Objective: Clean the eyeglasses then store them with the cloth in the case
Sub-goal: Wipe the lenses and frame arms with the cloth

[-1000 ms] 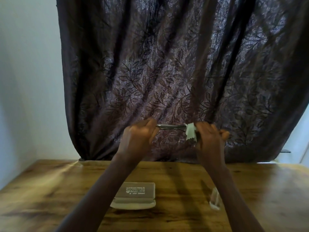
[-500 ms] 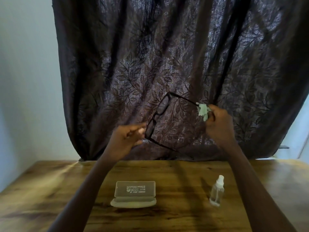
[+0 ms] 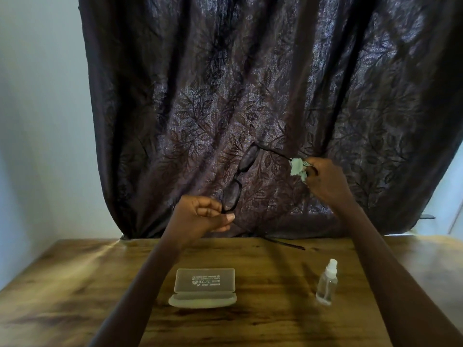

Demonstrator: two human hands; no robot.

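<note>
Two hands are raised in front of the camera, and the eyeglasses point(image 3: 248, 159) hang between them, clear of the table point(image 3: 75, 296). The left hand point(image 3: 200, 217) sits lower and nearer to me. Its fingers are curled, with thumb and forefinger pinching the lower end of the dark frame by the lens rim. From there the front of the glasses slants up and away to the right, both lenses in a line. One temple arm runs on from the top corner to the right hand point(image 3: 325, 180).

That hand is higher and further out. Its fingers are closed on the pale green cloth point(image 3: 297, 167), which is bunched around the end of that arm, so cloth and frame touch there. Below and between the hands I see a thin dark line over the table's far edge, which I take for the second temple arm.

Under the left forearm the case point(image 3: 204, 286) lies open on the wood, well apart from both hands. Below the right hand, just inside that forearm, a small clear spray bottle point(image 3: 327, 281) stands upright. A dark leaf-patterned curtain point(image 3: 250, 83) hangs behind the hands.
</note>
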